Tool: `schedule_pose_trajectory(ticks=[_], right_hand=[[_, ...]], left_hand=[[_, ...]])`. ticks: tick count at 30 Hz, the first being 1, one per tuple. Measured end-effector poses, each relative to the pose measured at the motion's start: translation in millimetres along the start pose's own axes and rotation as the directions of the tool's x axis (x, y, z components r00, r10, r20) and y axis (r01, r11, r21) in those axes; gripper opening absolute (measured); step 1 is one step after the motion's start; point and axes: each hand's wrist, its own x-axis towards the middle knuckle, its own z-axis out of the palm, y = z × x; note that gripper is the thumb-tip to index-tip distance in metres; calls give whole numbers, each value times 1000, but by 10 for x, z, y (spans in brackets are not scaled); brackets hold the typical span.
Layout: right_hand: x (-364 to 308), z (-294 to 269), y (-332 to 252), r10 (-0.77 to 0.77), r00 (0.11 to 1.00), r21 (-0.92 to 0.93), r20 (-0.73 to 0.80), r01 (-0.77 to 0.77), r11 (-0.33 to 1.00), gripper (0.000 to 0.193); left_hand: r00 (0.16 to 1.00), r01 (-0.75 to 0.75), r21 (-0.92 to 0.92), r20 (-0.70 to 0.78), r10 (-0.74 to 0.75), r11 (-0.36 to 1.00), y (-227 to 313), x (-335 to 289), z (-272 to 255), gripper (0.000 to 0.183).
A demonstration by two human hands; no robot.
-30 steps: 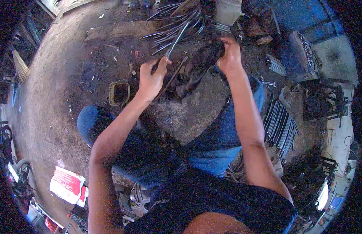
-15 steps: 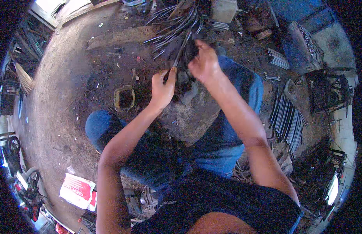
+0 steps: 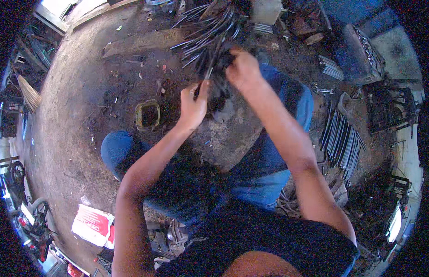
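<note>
My left hand (image 3: 193, 105) is closed around the near end of a thin metal rod (image 3: 209, 70), which points away from me over the floor between my knees. Higher and to the right, my right hand (image 3: 244, 71) is curled beside the rod's far part. Its fingers are slightly blurred, and what they grip is dark and hard to make out. Black material lies beneath and between the hands. Just beyond them, a loose fan of metal rods (image 3: 209, 28) spreads over the floor, some ends pointing left.
Left of my hands stands a small square container (image 3: 138, 116) with dark contents. A wooden plank (image 3: 145, 43) lies farther off. Many rods (image 3: 337, 138) lie in a row at right, near a wrench (image 3: 323, 91). A red and white bag (image 3: 90, 225) rests at lower left.
My right hand has shifted slightly, its fingers now more curled. The left hand keeps its hold on the rod in nearly the same place.
</note>
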Motion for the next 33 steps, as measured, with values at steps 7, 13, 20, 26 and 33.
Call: schedule_pose_trajectory(ticks=[7, 13, 20, 26, 33], right_hand=[[-157, 45, 185, -90, 996, -215, 18, 92, 972, 18], [-225, 55, -9, 125, 992, -65, 26, -123, 990, 22], [-115, -29, 129, -246, 817, -458, 521, 511, 728, 30], [165, -248, 433, -299, 850, -462, 434, 495, 736, 39], [114, -205, 293, 257, 924, -825, 283, 99, 556, 32]], left_hand=[[997, 79, -157, 14, -78, 984, 7, 16, -21, 19], [994, -50, -153, -104, 34, 987, -97, 132, 28, 29], [985, 101, -312, -101, -139, 945, -136, 183, -38, 20], [970, 224, -458, 24, -240, 860, 119, 155, -126, 16], [959, 256, -483, 20, -282, 837, 123, 161, -201, 27]])
